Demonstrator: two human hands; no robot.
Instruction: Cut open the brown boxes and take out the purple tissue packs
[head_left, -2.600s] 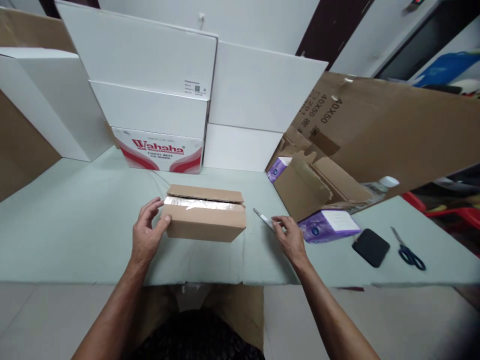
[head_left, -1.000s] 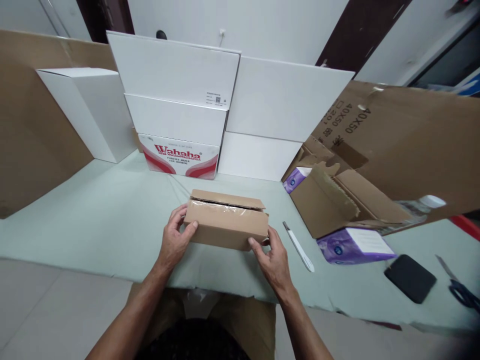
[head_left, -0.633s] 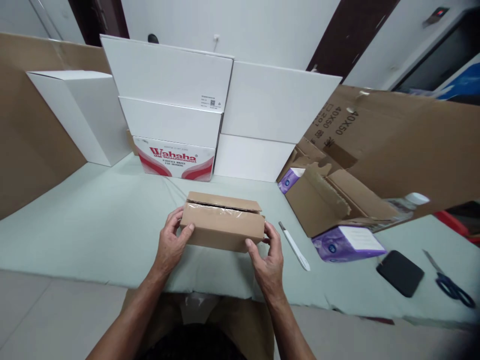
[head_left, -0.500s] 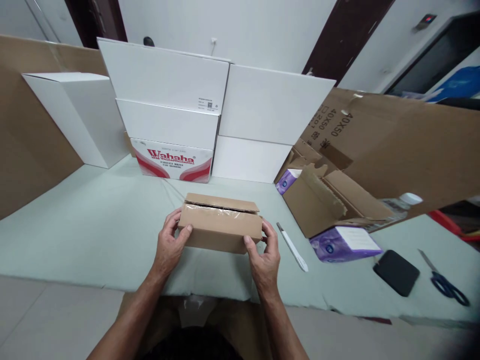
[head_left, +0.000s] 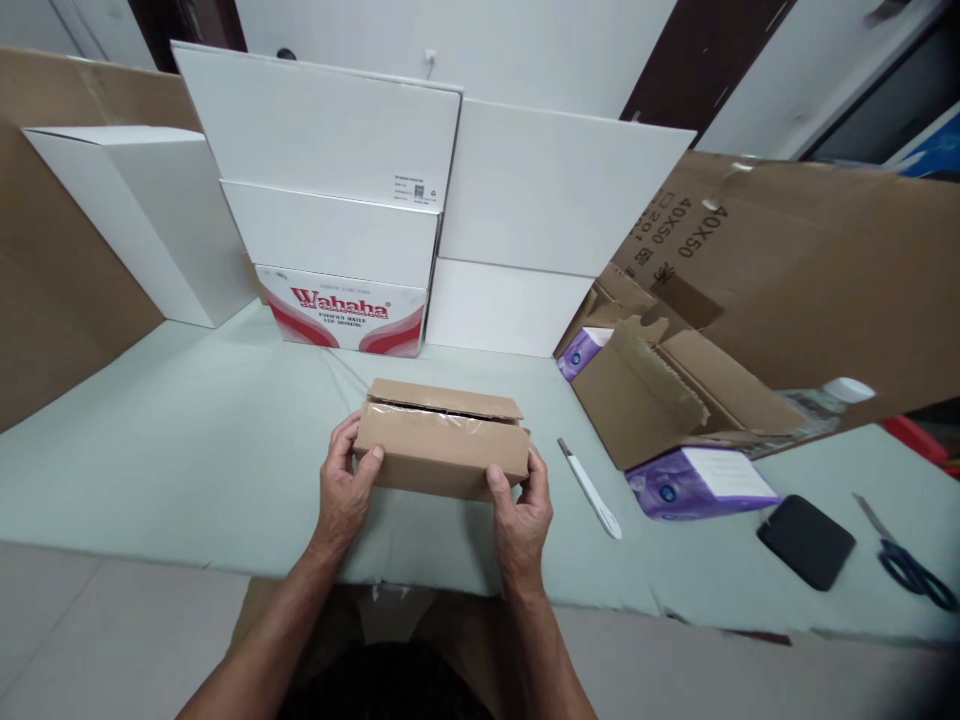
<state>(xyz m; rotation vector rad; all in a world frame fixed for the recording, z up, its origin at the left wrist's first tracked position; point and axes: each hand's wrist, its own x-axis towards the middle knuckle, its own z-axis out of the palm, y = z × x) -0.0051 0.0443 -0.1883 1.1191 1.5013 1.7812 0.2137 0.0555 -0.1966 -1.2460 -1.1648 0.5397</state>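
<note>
Left hand (head_left: 345,490) and right hand (head_left: 521,508) half-curl round opposite ends of the brown carton (head_left: 442,452) between them, fingers (head_left: 346,434) partly hidden, thumbs (head_left: 370,462) on its near face; forearms (head_left: 289,612) slant inward, cut off below.

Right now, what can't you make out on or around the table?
All in the head view:
Small carton: contents hidden by its walls and flap.
Left hand and right hand: each partly hidden by the small carton.
Bottle: partly hidden by the open box.
Fine print on white panel: too small.
</note>
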